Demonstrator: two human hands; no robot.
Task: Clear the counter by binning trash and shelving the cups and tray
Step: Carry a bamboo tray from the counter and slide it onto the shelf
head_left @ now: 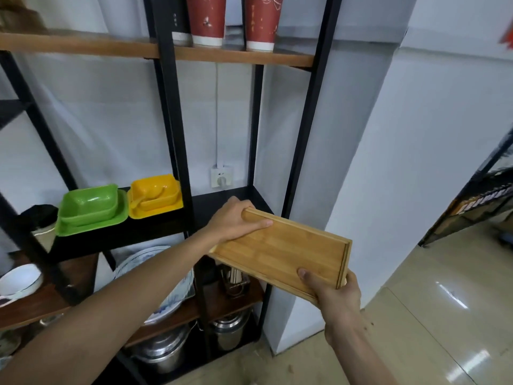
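Note:
A rectangular bamboo tray (288,251) is held in the air in front of a black metal shelf unit, just right of and slightly below its black middle shelf (222,202). My left hand (236,220) grips the tray's far left corner, thumb on top. My right hand (336,293) grips the near right corner, thumb pressed on the tray's surface. Two red paper cups (208,20) (262,22) stand on the wooden top shelf (238,55) above.
A green bowl on a green plate (90,209) and a yellow bowl on a yellow plate (155,195) sit on the black shelf's left part. Below are white plates (172,290), a utensil holder (234,279) and steel pots (166,354). A white wall corner (361,190) stands right of the shelves.

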